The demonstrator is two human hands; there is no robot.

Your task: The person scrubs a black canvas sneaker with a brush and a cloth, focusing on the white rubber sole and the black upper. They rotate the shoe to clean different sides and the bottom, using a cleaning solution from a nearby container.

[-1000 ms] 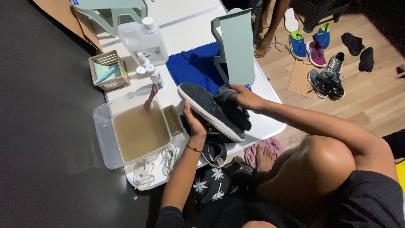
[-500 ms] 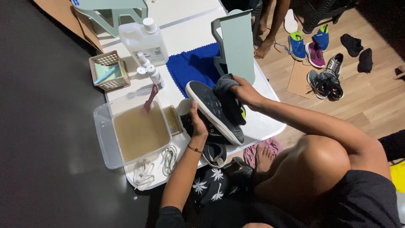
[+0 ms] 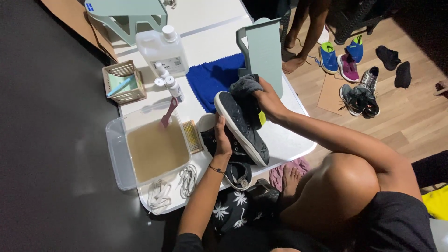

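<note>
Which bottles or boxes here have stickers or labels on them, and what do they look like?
Big clear jug: back of the white table, squarish, white cap, white label with small dark print.
Small white bottles: just in front of the jug, slim, no label readable.
Pale green stand: far end, small blue sticker on its corner.

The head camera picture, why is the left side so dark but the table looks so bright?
In the head view, light falls mainly on the white table, which glares almost blank, while the dark floor at left soaks it up, with just a faint sheen. The murky water tub shows a soft glint on its rim. The left hand, right hand and black shoe look reasonably sharp.
</note>
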